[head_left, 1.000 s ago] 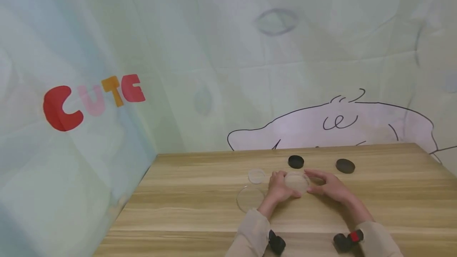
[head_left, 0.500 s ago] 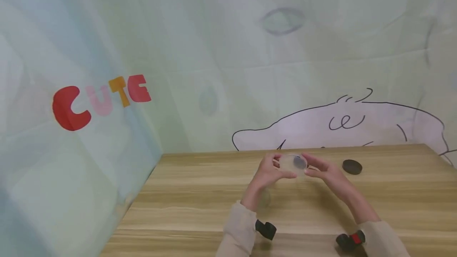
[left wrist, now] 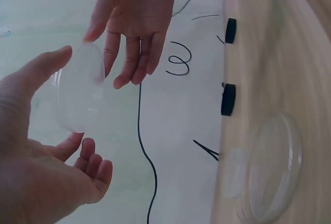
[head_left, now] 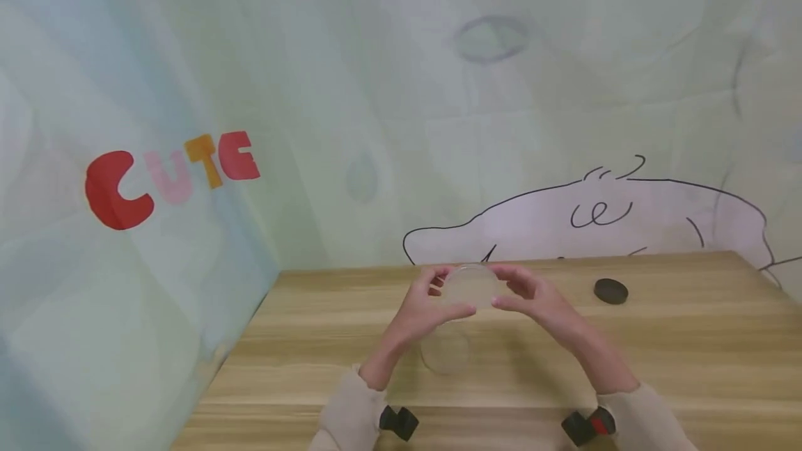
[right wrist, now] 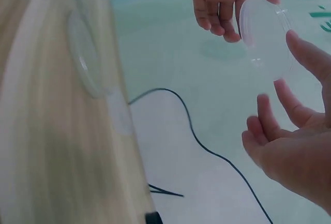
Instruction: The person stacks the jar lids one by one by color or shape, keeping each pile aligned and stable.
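Both hands hold a clear round petri dish (head_left: 471, 287) above the table, its flat face tilted toward the head camera. My left hand (head_left: 421, 306) pinches its left edge between thumb and fingers. From the opposite edge, my right hand (head_left: 546, 301) pinches it the same way, thumb low and fingers at the top. In the left wrist view the raised dish (left wrist: 80, 87) is seen nearly edge-on between the two hands. Below them a larger clear dish (left wrist: 274, 167) lies on the table, with a small clear disc (left wrist: 235, 173) beside it.
The wooden table (head_left: 313, 339) reaches back to a printed cloth backdrop (head_left: 351, 89). A black round lid-like disc (head_left: 610, 291) lies at the back right. Another black disc (left wrist: 228, 100) shows in the left wrist view; the hands hide it in the head view.
The hands have lifted the petri dish from low over the table, raised it and tilted it up, then carried it to the left. The other dishes and discs stay put.
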`<state>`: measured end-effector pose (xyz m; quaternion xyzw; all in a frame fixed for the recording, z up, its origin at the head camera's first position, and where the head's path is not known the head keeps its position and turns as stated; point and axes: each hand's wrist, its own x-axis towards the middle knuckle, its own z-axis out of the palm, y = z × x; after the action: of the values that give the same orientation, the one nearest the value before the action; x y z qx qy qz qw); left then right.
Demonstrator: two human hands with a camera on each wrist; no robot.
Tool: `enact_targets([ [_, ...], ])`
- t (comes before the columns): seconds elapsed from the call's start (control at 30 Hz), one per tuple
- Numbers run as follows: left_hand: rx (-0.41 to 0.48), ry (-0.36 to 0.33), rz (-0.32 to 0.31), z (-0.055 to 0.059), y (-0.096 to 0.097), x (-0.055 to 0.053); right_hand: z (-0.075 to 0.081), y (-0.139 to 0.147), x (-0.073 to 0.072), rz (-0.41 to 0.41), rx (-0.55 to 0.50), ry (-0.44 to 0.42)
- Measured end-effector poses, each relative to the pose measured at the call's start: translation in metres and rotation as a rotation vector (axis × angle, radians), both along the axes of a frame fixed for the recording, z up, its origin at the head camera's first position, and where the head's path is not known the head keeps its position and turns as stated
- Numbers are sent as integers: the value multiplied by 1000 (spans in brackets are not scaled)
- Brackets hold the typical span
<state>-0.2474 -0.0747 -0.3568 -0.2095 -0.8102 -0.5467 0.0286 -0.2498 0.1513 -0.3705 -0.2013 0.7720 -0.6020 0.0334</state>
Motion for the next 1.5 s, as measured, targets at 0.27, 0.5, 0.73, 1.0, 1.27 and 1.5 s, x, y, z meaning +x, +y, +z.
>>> enact_targets([
  [0.27,-6,-115,32,-33,-39,-2,-32,-36,-11,68,52,-22],
  [0.5,-59,-218,44,-62,-46,-7,-56,-44,-18,41,81,-217],
  [0.73,-125,-227,74,-75,-47,-4,-71,-45,-24,66,108,-169],
  [1.0,-244,-129,51,-83,-50,-8,-74,-50,-22,24,186,-128],
  [1.27,-291,-96,12,-88,-54,-8,-76,-50,-20,38,226,-143],
  [1.5,-303,-94,0,-93,-54,-8,-78,-49,-20,59,222,-139],
])
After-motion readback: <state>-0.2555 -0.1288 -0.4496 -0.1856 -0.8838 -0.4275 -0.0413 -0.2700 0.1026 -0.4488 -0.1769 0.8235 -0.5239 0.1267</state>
